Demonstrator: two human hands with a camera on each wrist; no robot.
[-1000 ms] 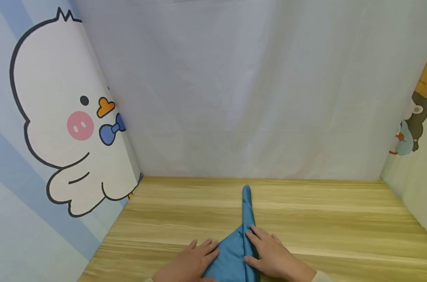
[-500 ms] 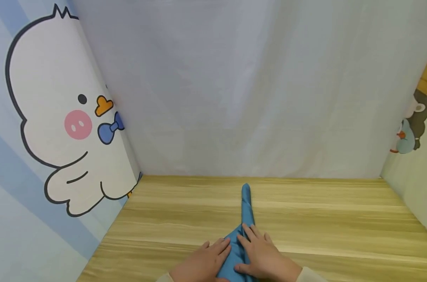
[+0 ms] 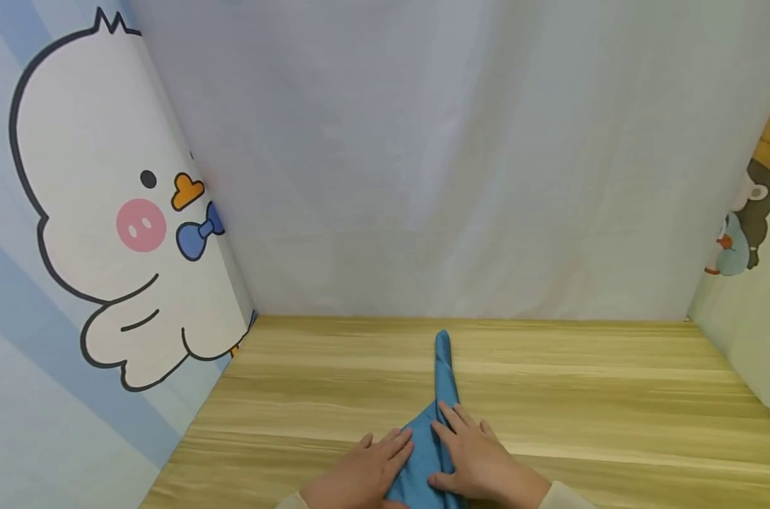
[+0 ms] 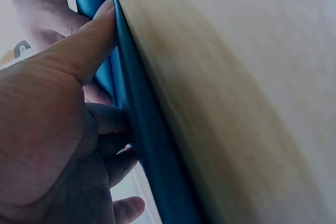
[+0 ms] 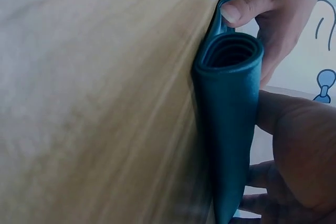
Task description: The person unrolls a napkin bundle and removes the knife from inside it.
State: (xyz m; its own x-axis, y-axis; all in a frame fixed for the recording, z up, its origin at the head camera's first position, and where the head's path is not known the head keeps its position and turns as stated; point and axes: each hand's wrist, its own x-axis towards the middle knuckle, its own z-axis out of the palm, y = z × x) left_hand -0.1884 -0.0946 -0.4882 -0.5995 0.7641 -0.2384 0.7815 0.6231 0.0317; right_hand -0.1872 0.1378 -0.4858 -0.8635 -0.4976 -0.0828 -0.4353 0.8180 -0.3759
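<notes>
A blue satiny cloth [image 3: 416, 466] lies on the table, its right side rolled into a long tube [image 3: 445, 375] whose narrow end points to the back. My right hand [image 3: 483, 456] rests on the roll with fingers spread and extended. On the flat, unrolled part, my left hand [image 3: 362, 470] presses with its fingers straight. In the right wrist view, the near end of the roll [image 5: 228, 129] shows several wound layers. The left thumb [image 5: 233, 13] touches the cloth beyond it. From the left wrist, the cloth's folded edge [image 4: 139, 93] runs under the thumb and fingers.
The wood-grained table [image 3: 601, 403] extends to both sides. A pale curtain [image 3: 423, 162] hangs along its back edge. Cloth printed with a white cartoon duck [image 3: 98, 184] forms the left side, and another printed panel [image 3: 741, 318] stands on the right.
The left hand has moved right, closer to the right hand, which has shifted slightly left with its fingers further over the roll. Less of the flat cloth shows between the hands.
</notes>
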